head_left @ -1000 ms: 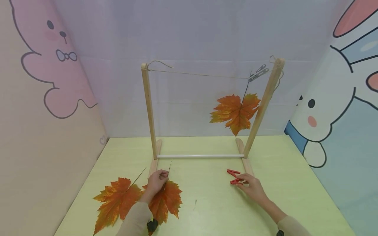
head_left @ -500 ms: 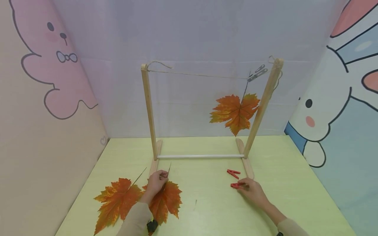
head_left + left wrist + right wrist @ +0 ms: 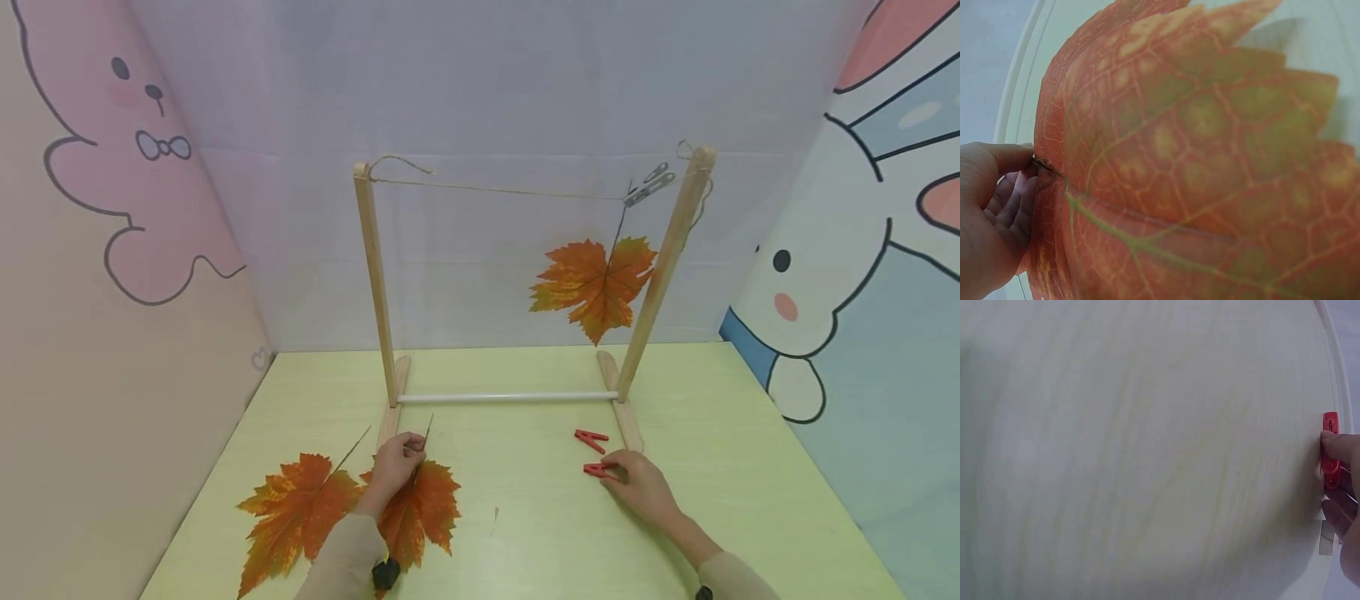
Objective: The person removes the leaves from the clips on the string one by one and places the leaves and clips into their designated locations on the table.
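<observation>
Orange leaf (image 3: pixel 427 508), head view: on the pale yellow table (image 3: pixel 540 500), left of centre, near the stand's left foot (image 3: pixel 392 421); partly hidden by the forearm.
Leaf stem (image 3: pixel 428 433), head view: points away from the person, leaning slightly right; the long axis runs along it into the blade, whose tip lies towards the person.
Left hand (image 3: pixel 397 465), head view: at the leaf's stem end, thumb and fingers drawn together.
Red clothespin (image 3: pixel 597 471), head view: under the right hand (image 3: pixel 640 485), just nearer the person than a second red clothespin (image 3: pixel 592 438); its long axis runs roughly sideways, the visible end pointing left.
Stem grip, left wrist view: thumb and fingertips pinch the dark stem where it meets the blade.
Leaf handling, left wrist view: fine woven texture shows, so probably light, thin and floppy, easily creased; the stem looks like the stiffer, better hold.
Clothespin grip, right wrist view: thumb and fingers pinch the pin, its length running up and down here.
Clothespin handling, right wrist view: looks like light, hard, fairly slick plastic; the handle ends seem best for squeezing, against some spring.
</observation>
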`<state>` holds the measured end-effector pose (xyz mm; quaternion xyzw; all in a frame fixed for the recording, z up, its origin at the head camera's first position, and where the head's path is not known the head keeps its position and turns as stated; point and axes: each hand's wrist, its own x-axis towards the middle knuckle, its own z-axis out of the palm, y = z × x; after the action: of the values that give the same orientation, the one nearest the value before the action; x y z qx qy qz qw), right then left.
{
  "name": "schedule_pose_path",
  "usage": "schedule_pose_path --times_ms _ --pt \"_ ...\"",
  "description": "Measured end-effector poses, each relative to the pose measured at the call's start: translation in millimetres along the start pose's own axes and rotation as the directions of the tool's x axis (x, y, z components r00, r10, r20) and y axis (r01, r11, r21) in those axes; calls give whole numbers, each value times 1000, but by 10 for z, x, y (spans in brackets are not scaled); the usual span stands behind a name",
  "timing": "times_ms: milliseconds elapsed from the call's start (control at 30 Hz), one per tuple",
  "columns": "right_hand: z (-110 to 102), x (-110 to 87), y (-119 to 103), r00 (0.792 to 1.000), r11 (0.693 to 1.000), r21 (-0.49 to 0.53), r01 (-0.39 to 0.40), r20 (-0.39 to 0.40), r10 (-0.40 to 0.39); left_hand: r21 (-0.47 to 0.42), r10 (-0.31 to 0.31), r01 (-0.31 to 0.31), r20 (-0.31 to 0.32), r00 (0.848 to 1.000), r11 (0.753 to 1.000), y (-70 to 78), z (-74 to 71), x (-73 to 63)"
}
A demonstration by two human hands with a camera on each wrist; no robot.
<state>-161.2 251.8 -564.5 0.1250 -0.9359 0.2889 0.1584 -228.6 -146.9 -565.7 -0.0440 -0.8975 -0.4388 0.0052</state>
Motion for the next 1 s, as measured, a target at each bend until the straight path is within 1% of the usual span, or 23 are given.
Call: schedule_pose_path --times_ms 233,467,667,767,833,900,1000 --pt "1 16 4 1000 1000 -11 9 2 -9 5 16 -16 -16 1000 1000 11 -11 1" --pt "-19 3 -6 999 999 10 32 6 -32 27 6 -5 -26 1000 1000 19 -10 -2" --pt "-95 28 -24 999 999 19 43 10 -43 58 31 -29 -28 999 998 30 -31 18" --pt "-161 73 -44 999 999 26 22 41 -23 71 35 -33 -23 999 997 49 -62 45" --pt "-210 115 -52 998 1000 21 14 58 -15 81 47 -46 -15 999 996 77 -96 69" --pt "-266 164 -58 995 1000 7 -13 94 12 94 59 -58 -9 998 994 113 -134 95" --pt "-361 256 -60 993 1000 -20 -12 121 15 109 84 -82 -11 996 991 184 -197 147"
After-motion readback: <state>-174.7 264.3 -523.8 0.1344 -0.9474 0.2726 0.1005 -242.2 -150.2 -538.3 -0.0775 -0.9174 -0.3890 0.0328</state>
